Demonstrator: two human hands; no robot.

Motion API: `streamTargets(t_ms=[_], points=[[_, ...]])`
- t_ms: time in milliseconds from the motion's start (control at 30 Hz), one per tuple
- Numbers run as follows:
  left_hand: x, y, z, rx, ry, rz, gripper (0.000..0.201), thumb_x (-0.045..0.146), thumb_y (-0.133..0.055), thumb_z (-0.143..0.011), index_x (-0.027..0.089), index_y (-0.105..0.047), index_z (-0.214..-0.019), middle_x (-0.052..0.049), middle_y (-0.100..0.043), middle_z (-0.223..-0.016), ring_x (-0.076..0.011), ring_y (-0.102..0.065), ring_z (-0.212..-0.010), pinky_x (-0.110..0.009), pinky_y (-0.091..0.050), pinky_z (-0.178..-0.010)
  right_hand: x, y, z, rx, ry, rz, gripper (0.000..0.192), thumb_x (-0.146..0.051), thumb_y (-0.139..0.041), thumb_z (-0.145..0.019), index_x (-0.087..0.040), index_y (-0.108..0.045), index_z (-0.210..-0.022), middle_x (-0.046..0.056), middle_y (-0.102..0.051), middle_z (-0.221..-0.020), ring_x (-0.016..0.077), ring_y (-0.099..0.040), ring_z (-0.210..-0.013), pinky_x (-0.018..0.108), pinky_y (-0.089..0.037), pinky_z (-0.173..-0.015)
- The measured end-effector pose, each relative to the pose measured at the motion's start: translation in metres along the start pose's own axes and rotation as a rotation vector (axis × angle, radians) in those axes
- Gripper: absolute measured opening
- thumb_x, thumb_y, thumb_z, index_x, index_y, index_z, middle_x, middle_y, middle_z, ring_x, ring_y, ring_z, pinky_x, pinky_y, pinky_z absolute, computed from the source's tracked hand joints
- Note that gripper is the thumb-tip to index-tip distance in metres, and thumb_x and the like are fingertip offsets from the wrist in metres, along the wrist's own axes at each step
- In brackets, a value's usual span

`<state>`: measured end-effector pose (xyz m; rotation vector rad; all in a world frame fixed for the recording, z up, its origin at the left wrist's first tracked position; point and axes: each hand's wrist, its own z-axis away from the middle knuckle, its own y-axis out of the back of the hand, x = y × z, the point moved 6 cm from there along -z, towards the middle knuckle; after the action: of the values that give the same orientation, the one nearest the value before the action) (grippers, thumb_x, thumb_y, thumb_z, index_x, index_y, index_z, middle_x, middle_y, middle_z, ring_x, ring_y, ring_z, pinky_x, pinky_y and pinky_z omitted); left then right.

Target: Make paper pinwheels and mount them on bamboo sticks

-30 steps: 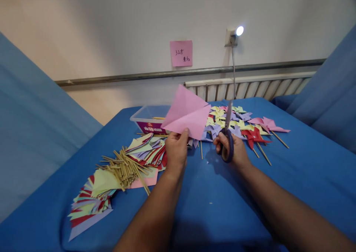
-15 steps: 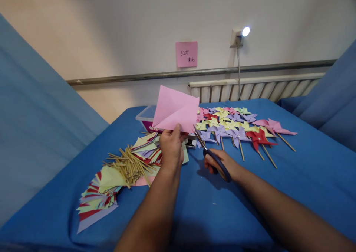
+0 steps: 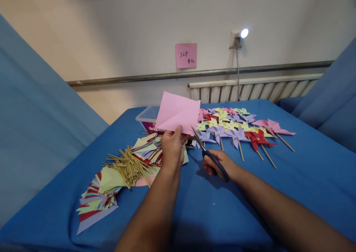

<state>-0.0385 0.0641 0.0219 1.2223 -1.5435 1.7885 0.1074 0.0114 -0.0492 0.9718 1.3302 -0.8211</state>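
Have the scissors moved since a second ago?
Yes. Judged against the wall socket, the scissors have moved left and lower in the view; their tips now appear at the pink sheet's lower right corner.

So the pink paper (image 3: 179, 109) is a plain squarish sheet with faint crease lines, tilted and held up off the surface by its lower edge in the left hand (image 3: 172, 148). The scissors (image 3: 213, 156) have dark blue handles and metal blades, in the right hand (image 3: 226, 163), tips angled up-left right at the sheet's lower right corner.
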Motion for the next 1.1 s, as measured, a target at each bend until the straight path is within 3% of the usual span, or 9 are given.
streamTargets(t_ms=[1100], points=[[0.0023, 0.0001, 0.0021, 0.024, 0.004, -0.026, 0.027, 0.025, -0.074, -0.063, 0.011, -0.062, -0.083, -0.005, -0.069, -0.078, -0.015, -0.066, -0.064, -0.033, -0.056, -0.066, -0.0046, -0.0025, 0.0028, -0.006, -0.031, -0.017, 0.05, -0.066, -0.053, -0.08, -0.017, -0.053, -0.072, -0.001, -0.055, -0.055, 0.0098, -0.051, -0.044, 0.023, -0.038, -0.043]])
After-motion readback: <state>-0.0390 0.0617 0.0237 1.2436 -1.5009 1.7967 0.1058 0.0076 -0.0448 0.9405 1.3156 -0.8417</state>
